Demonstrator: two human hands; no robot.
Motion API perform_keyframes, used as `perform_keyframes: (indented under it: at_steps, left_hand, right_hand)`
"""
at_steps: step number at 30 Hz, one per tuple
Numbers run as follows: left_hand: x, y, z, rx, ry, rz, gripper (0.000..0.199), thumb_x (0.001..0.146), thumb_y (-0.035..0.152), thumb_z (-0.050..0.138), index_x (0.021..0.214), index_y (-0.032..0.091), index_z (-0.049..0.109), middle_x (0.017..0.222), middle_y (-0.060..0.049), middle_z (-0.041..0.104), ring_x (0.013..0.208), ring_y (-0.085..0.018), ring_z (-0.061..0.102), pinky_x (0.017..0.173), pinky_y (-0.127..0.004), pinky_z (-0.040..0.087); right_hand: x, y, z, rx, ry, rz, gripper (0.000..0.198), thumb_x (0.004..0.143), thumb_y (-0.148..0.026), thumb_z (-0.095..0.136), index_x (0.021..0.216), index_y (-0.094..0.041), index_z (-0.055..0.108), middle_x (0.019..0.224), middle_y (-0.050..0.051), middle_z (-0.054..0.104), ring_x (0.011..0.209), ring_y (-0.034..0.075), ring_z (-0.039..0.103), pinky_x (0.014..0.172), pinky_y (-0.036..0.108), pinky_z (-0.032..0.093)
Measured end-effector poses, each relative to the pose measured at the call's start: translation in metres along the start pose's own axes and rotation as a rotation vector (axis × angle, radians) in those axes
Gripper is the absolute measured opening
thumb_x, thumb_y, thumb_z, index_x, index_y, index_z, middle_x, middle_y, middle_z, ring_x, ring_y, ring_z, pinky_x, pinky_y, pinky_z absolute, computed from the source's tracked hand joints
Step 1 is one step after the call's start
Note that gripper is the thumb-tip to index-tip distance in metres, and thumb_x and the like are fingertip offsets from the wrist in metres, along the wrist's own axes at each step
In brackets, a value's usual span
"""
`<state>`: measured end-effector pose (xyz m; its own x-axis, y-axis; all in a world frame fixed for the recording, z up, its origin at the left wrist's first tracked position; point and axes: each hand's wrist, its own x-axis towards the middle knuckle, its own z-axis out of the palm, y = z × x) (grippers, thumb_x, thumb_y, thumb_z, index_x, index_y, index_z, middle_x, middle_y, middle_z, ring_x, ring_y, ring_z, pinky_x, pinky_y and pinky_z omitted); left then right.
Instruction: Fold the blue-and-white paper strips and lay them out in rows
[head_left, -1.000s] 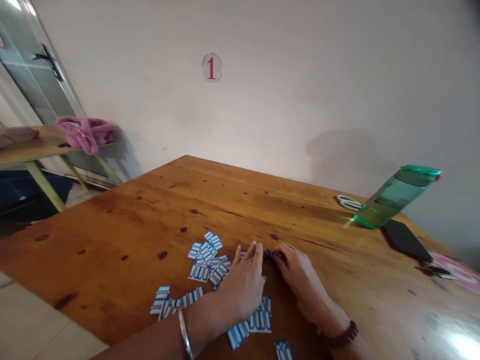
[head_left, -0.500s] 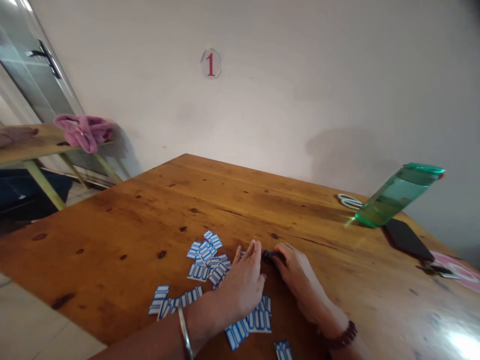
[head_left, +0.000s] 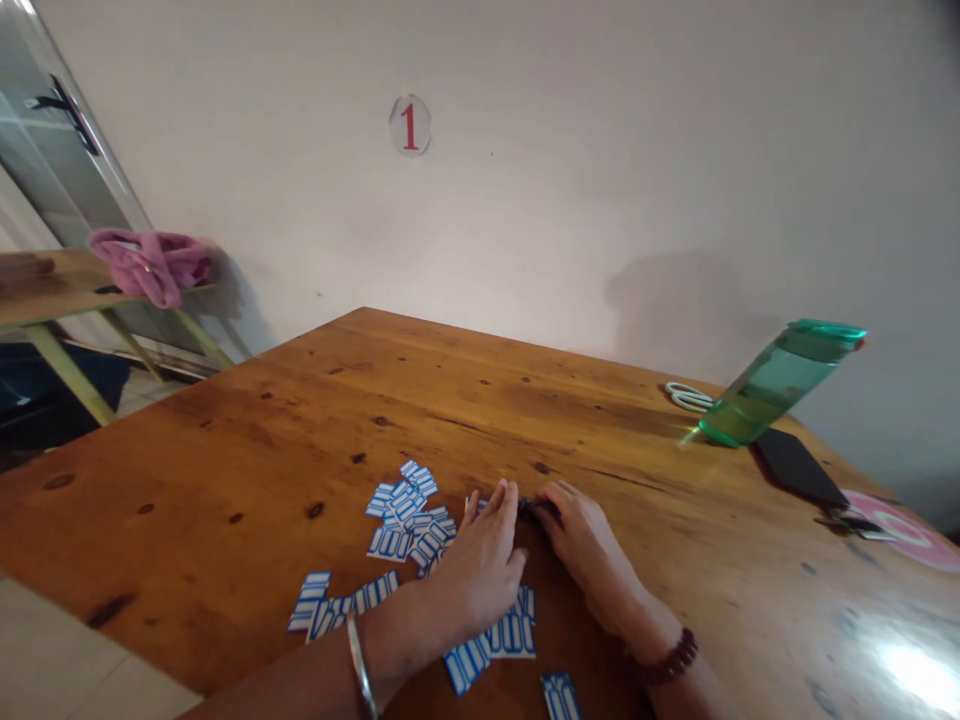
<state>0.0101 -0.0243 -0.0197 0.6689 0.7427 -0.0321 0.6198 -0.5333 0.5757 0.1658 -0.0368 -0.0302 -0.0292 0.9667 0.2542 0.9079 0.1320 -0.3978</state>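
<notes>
My left hand point(head_left: 486, 555) lies palm down with its fingers stretched out. A blue-and-white label piece point(head_left: 470, 506) shows partly at its fingertips; the rest is hidden. Just right of it, my right hand point(head_left: 589, 540) pinches a small dark object point(head_left: 527, 506), which reaches toward my left fingers. Its kind I cannot make out. A loose pile of blue-bordered white label pieces point(head_left: 405, 505) lies left of my left hand. More label pieces point(head_left: 512, 638) lie below the hand, some partly covered by it, and a single label piece point(head_left: 560, 695) sits near the bottom edge.
On the right of the wooden table point(head_left: 450, 380) a green bottle point(head_left: 780, 385) leans to the right beside a dark flat phone-like object point(head_left: 799, 468). A white coiled cable point(head_left: 688, 397) and a pink disc point(head_left: 911, 535) lie near it. A pink cloth point(head_left: 154, 262) rests on another table.
My right hand, with the small dark object, has come slightly closer to my left fingertips. The whole view has shifted a little. The label pieces stay in place.
</notes>
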Motion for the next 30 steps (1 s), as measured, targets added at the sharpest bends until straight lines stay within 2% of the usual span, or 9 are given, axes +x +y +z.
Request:
perform_keyframes:
  at_steps: [10, 12, 14, 16, 17, 20, 22, 25, 30]
  left_hand:
    - [0.0, 0.0, 0.0, -0.067, 0.038, -0.006, 0.064, 0.073, 0.013, 0.038, 0.134, -0.001, 0.025, 0.141, -0.02, 0.028, 0.133, -0.023, 0.019, 0.109, -0.046, 0.011]
    - [0.002, -0.001, -0.001, -0.149, 0.139, -0.011, 0.061, 0.071, 0.012, 0.042, 0.131, 0.004, 0.032, 0.139, -0.019, 0.035, 0.131, -0.024, 0.025, 0.109, -0.046, 0.014]
    - [0.005, -0.004, -0.003, -0.292, 0.312, -0.014, 0.055, 0.069, 0.012, 0.045, 0.124, 0.011, 0.043, 0.13, -0.016, 0.047, 0.125, -0.024, 0.037, 0.106, -0.045, 0.022]
    - [0.008, -0.005, -0.008, -0.487, 0.474, -0.016, 0.043, 0.068, 0.013, 0.049, 0.111, 0.016, 0.052, 0.116, -0.012, 0.058, 0.111, -0.023, 0.05, 0.099, -0.042, 0.033]
    - [0.009, -0.005, -0.01, -0.592, 0.513, -0.027, 0.036, 0.067, 0.013, 0.051, 0.103, 0.016, 0.055, 0.106, -0.01, 0.062, 0.102, -0.022, 0.054, 0.093, -0.04, 0.038]
    - [0.012, -0.004, -0.017, -0.89, 0.449, -0.092, 0.021, 0.063, 0.014, 0.057, 0.084, 0.015, 0.058, 0.083, -0.005, 0.063, 0.08, -0.018, 0.058, 0.075, -0.032, 0.045]
    - [0.013, -0.003, -0.018, -1.041, 0.367, -0.121, 0.016, 0.06, 0.014, 0.059, 0.076, 0.015, 0.058, 0.074, -0.002, 0.06, 0.071, -0.015, 0.056, 0.068, -0.027, 0.044]
    - [0.013, -0.001, -0.016, -1.158, 0.323, -0.122, 0.013, 0.058, 0.014, 0.063, 0.07, 0.014, 0.059, 0.066, 0.001, 0.058, 0.064, -0.012, 0.051, 0.063, -0.024, 0.04]
    - [0.013, -0.001, -0.016, -1.162, 0.37, -0.124, 0.01, 0.057, 0.015, 0.064, 0.066, 0.015, 0.061, 0.064, 0.002, 0.057, 0.063, -0.011, 0.05, 0.062, -0.023, 0.039]
  right_hand:
    - [-0.001, 0.002, 0.002, 0.03, 0.036, -0.003, 0.016, 0.079, -0.014, 0.045, 0.068, -0.019, 0.055, 0.07, 0.003, 0.058, 0.062, 0.016, 0.052, 0.058, 0.026, 0.037]
    - [-0.001, 0.002, 0.001, 0.087, 0.058, 0.014, 0.016, 0.078, -0.015, 0.045, 0.067, -0.019, 0.056, 0.069, 0.004, 0.059, 0.062, 0.016, 0.051, 0.059, 0.027, 0.037]
    - [0.0, -0.001, -0.002, 0.229, 0.086, 0.075, 0.014, 0.076, -0.018, 0.047, 0.065, -0.019, 0.057, 0.067, 0.004, 0.059, 0.062, 0.017, 0.051, 0.059, 0.027, 0.037]
    - [0.001, -0.006, -0.005, 0.501, 0.079, 0.172, 0.013, 0.074, -0.025, 0.052, 0.064, -0.018, 0.057, 0.063, 0.002, 0.058, 0.058, 0.015, 0.05, 0.056, 0.026, 0.036]
    - [0.001, -0.009, -0.007, 0.666, 0.061, 0.228, 0.015, 0.072, -0.03, 0.055, 0.063, -0.018, 0.058, 0.059, 0.001, 0.057, 0.055, 0.013, 0.048, 0.052, 0.025, 0.034]
    - [0.0, -0.02, -0.011, 1.065, 0.007, 0.371, 0.023, 0.065, -0.038, 0.065, 0.063, -0.016, 0.058, 0.054, -0.003, 0.052, 0.047, 0.009, 0.04, 0.046, 0.022, 0.028]
    - [-0.002, -0.026, -0.011, 1.181, 0.0, 0.412, 0.025, 0.062, -0.038, 0.069, 0.063, -0.015, 0.059, 0.053, -0.004, 0.051, 0.047, 0.007, 0.037, 0.045, 0.021, 0.026]
    - [-0.003, -0.033, -0.01, 1.232, -0.004, 0.413, 0.025, 0.061, -0.037, 0.07, 0.061, -0.014, 0.06, 0.051, -0.005, 0.05, 0.048, 0.007, 0.036, 0.045, 0.02, 0.026]
    - [-0.003, -0.04, -0.011, 1.223, 0.03, 0.404, 0.026, 0.058, -0.037, 0.072, 0.059, -0.014, 0.06, 0.05, -0.005, 0.049, 0.046, 0.006, 0.035, 0.045, 0.02, 0.026]
